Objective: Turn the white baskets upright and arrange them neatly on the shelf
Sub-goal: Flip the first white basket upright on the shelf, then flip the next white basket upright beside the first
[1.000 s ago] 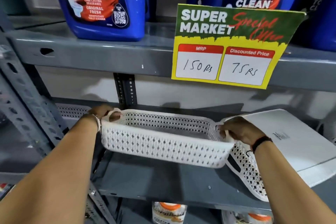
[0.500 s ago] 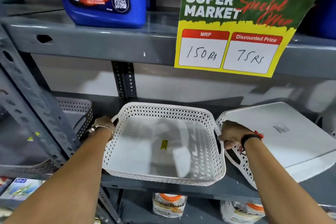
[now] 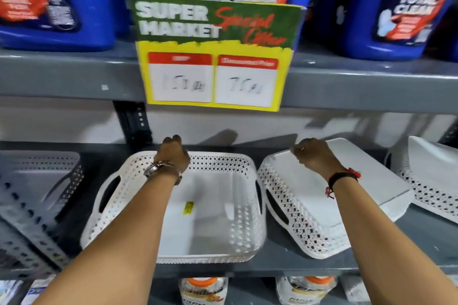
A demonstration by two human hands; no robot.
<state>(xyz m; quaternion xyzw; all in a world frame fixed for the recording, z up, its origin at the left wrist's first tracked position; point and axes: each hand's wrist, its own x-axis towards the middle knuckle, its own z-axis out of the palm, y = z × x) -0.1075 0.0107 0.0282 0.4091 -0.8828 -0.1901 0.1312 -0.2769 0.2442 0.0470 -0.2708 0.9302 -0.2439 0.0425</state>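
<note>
An upright white lattice basket (image 3: 238, 230) stands on the grey shelf (image 3: 386, 252), with a yellow sticker on its floor. My left hand (image 3: 173, 153) hovers over its far rim with the fingers bent and holds nothing. To the right lies an overturned white basket (image 3: 309, 205), tilted with its flat bottom up. My right hand (image 3: 313, 155) rests on the far left part of that bottom, fingers curled; whether it grips the edge is hidden. Another overturned basket (image 3: 431, 173) lies at the far right. At the far left, one more upright basket (image 3: 39, 178) sits behind the post.
A yellow and green price sign (image 3: 215, 57) hangs from the shelf above, just over my hands. Blue cleaner bottles (image 3: 62, 2) stand on that upper shelf. A perforated grey post (image 3: 27, 228) slants at the left. Bottles with orange caps (image 3: 203, 290) stand below.
Both hands let go of the upright basket's handles after it was set down. The left hand moved to its far rim; the right hand moved onto the overturned basket.
</note>
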